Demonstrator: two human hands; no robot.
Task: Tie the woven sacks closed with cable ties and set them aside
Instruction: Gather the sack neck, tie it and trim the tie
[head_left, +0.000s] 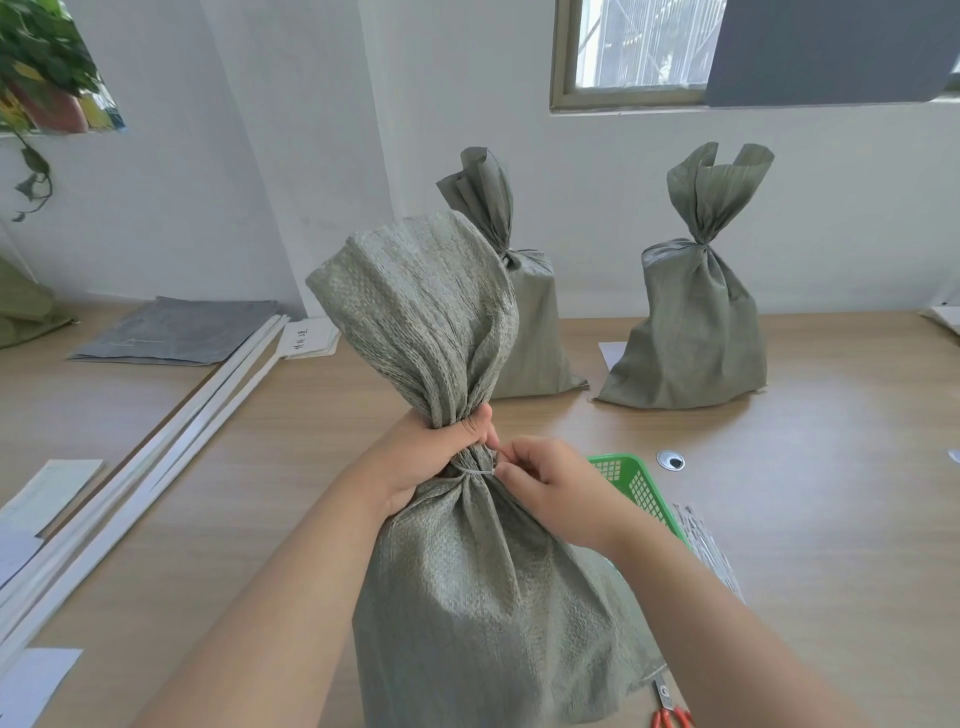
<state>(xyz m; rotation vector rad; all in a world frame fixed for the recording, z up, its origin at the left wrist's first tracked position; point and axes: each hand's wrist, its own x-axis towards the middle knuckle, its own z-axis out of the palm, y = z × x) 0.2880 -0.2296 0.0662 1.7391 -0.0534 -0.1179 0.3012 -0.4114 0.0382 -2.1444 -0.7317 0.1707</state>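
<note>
Three sacks stand upright on the table (810, 467). Near sack (467, 571): largest in view, at the near edge, centre; neck gathered, loose top fanned out above the gather. Mid sack (524, 332): toward the far edge, partly hidden behind the near sack's top, neck cinched. Right sack (691, 332): toward the far edge, right of the mid sack and well apart from it, neck cinched, mouth flared open above.

Left hand (421, 457): fist closed around the near sack's neck, thumb on top, just above the tie. Right hand (550, 483): thumb and forefinger pinched together at the right side of the neck, on the cable tie (470, 472). Tie is a thin pale band, wrapped around the neck; whether it is locked I cannot tell.

Grey sheet (176, 330): flat, toward the far left corner. White strips (171, 441): long, running diagonally along the left side. Green basket (639, 483): right of the near sack, partly behind the right forearm. Scissors (670, 714): red handles, near edge, right of the sack base.
</note>
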